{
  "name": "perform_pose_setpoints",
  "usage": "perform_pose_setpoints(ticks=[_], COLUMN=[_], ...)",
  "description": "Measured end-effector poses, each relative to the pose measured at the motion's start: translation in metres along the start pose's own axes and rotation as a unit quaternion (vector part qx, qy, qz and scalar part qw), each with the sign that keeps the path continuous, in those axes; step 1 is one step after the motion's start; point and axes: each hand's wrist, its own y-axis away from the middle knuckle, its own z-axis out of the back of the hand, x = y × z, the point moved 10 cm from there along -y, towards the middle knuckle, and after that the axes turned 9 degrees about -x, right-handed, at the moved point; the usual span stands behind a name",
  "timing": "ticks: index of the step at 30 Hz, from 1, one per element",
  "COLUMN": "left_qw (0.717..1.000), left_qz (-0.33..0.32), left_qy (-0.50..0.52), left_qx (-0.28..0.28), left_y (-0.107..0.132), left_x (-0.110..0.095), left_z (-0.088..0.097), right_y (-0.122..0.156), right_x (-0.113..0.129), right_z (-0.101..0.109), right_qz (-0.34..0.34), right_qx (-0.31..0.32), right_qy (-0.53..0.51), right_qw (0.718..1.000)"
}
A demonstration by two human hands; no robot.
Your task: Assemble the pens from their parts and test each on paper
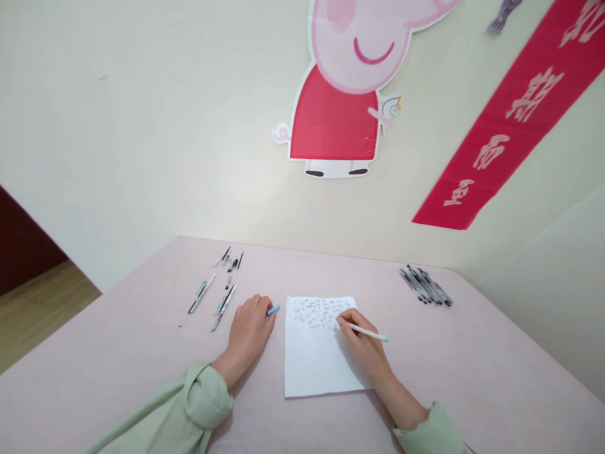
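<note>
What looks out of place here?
Beyond the left hand, holding a blue cap, some pens seem taken apart, small parts scattered, unlike the neat black pile at right. The white pen in the right hand looks ordinary.

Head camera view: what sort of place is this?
Likely a home room or children's classroom: a cartoon pig cutout and red banner hang on the wall; at a pink table the right hand holds a white pen to a paper sheet, the left hand a blue pen part.

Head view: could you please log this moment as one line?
right hand: holds pen, tip on paper | left hand: holds blue cap | black pens: far right
</note>
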Motion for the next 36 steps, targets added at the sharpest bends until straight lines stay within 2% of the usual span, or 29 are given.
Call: perform_pose_setpoints(ticks=[2,5,9,12,15,18,22,29,33,36], left_qw=[1.000,0.993,0.971,0.961,0.958,0.959,0.960,0.954,0.956,0.955], left_qz=[0.006,-0.010,-0.084,-0.121,-0.136,-0.135,-0.137,-0.170,-0.167,-0.174], left_qy=[0.024,0.110,0.221,0.249,0.253,0.249,0.245,0.239,0.223,0.219], left_qx=[-0.017,-0.048,-0.035,-0.018,-0.009,-0.005,0.006,0.054,0.093,0.094], left_y=[0.001,0.003,0.011,0.019,0.024,0.025,0.026,0.032,0.035,0.037], left_x=[0.000,-0.008,-0.037,-0.055,-0.062,-0.060,-0.059,-0.073,-0.074,-0.073], left_z=[0.003,0.011,0.013,0.011,0.009,0.007,0.003,-0.003,-0.012,-0.015], right_y=[0.002,0.004,0.010,0.014,0.016,0.017,0.016,0.019,0.019,0.019], right_x=[0.001,-0.005,-0.013,-0.012,-0.013,-0.013,-0.011,-0.005,-0.004,-0.002], right_z=[-0.006,-0.018,-0.035,-0.044,-0.046,-0.045,-0.046,-0.051,-0.050,-0.050], right_qz=[-0.010,-0.067,-0.152,-0.166,-0.180,-0.193,-0.174,-0.125,-0.133,-0.133], right_qx=[0.022,0.051,0.065,0.084,0.086,0.085,0.094,0.141,0.142,0.145], right_qy=[-0.037,-0.129,-0.297,-0.351,-0.366,-0.370,-0.352,-0.278,-0.266,-0.273], right_qw=[0.999,0.988,0.940,0.918,0.909,0.905,0.915,0.942,0.944,0.942])
